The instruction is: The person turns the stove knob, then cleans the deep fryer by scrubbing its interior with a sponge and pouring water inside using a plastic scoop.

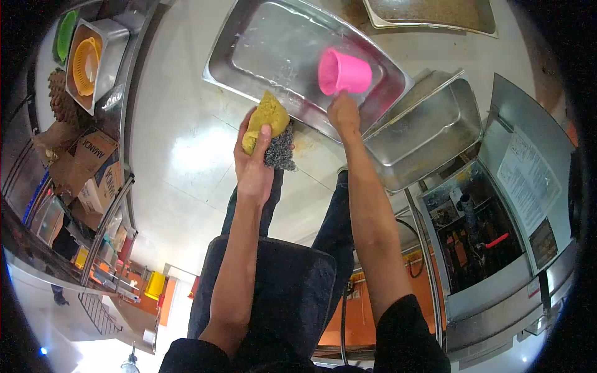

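My left hand (254, 163) grips a yellow sponge or cloth (268, 117) together with a dark metal scouring pad (281, 149), just below the near edge of a large steel pan (273, 40). The pan lies tilted on the floor, its inside wet and shiny. My right hand (344, 116) is closed on a pink mug (349, 71), which is held over the right part of the pan with its opening turned to the left. A second, deep steel pan (429, 133) rests right beside the large one.
Another steel pan (432, 13) lies at the top. On the left, a metal shelf holds a steel container (107, 68) with an orange basket (87, 65), and cardboard boxes (96, 155). An open equipment panel (476, 227) stands on the right. Pale floor tiles (186, 124) spread between.
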